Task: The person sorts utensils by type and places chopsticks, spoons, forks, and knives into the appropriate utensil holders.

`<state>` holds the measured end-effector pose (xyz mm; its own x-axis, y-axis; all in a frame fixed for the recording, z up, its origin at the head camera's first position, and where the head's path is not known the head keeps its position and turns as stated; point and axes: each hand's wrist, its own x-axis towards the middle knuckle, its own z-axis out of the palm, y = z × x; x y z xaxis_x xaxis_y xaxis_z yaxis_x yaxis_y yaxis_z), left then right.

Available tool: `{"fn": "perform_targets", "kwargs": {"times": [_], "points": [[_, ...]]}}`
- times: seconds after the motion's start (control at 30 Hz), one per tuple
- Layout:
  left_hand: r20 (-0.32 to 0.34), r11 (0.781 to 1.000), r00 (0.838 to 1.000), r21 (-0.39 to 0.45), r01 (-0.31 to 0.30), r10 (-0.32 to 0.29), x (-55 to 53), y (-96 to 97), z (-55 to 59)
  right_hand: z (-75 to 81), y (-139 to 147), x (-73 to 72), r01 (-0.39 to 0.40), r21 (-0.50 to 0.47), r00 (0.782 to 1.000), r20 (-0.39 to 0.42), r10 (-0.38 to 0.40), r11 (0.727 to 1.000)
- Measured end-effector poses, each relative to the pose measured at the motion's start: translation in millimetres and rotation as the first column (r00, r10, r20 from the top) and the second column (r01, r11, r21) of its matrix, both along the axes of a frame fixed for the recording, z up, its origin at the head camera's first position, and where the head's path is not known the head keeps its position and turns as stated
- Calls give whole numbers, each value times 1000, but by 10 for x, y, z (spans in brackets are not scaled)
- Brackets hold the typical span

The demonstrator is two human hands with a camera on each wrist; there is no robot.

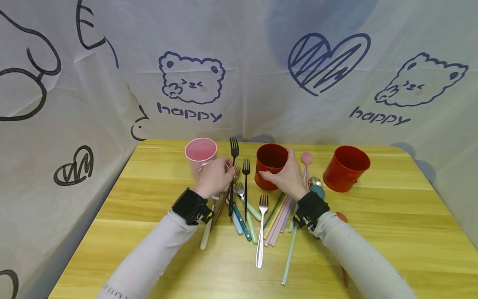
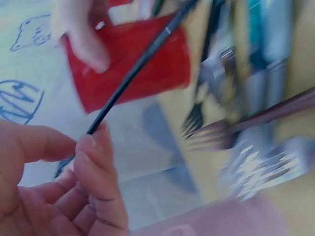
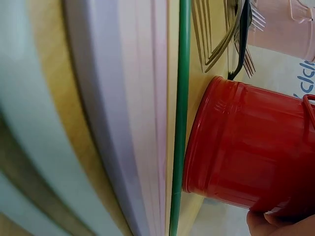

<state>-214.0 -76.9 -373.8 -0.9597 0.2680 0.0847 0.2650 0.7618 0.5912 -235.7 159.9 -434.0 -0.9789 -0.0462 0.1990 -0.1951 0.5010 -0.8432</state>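
Observation:
My left hand (image 1: 216,176) pinches a slim black fork (image 1: 234,149) between thumb and fingers; in the left wrist view its dark handle (image 2: 130,76) slants up in front of a red bucket. My right hand (image 1: 286,179) grips that red bucket (image 1: 263,185) by its side, thumb in front and fingers at the rim. Just left of it lies another black fork (image 1: 246,167). Beneath and beside my left hand are several forks and knives with coloured handles. A pale pink bucket (image 1: 201,162) stands behind my left hand, partly hidden by it.
Several pastel straws (image 1: 276,224) lie below my right hand. A silver fork (image 1: 261,236) lies at the front middle. A second red bucket (image 1: 337,178) stands right, near a pink spoon (image 1: 307,158) and a silver spoon (image 1: 315,181). A white drawn-on cloth hangs behind the table.

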Motion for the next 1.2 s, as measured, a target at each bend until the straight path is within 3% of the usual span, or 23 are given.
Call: {"fn": "perform_targets", "kwargs": {"times": [0.2,0.4,0.57,0.63,0.7,0.97,1.2], "points": [[-164,986,986,164,-1,29,-232,156,335,9,2,19,0,4,1000,-4,0,1000],[-321,957,944,290,22,76,-344,369,599,-18,2,21,4,4,1000,-2,-4,1000],[-449,935,889,345,79,90,-401,533,684,-8,-6,19,5,-1,1000,1,-5,1000],[-468,937,880,336,98,76,-412,598,664,-2,-9,18,0,1,1000,-3,0,1000],[-459,944,887,312,106,52,-420,662,618,-1,-6,17,-1,6,1000,-8,1,1000],[-335,982,942,178,63,0,-412,809,344,-7,-9,28,-9,10,1000,-3,9,1000],[-248,995,968,77,55,-35,-432,808,143,-3,-2,29,-7,13,1000,11,6,1000]]}}
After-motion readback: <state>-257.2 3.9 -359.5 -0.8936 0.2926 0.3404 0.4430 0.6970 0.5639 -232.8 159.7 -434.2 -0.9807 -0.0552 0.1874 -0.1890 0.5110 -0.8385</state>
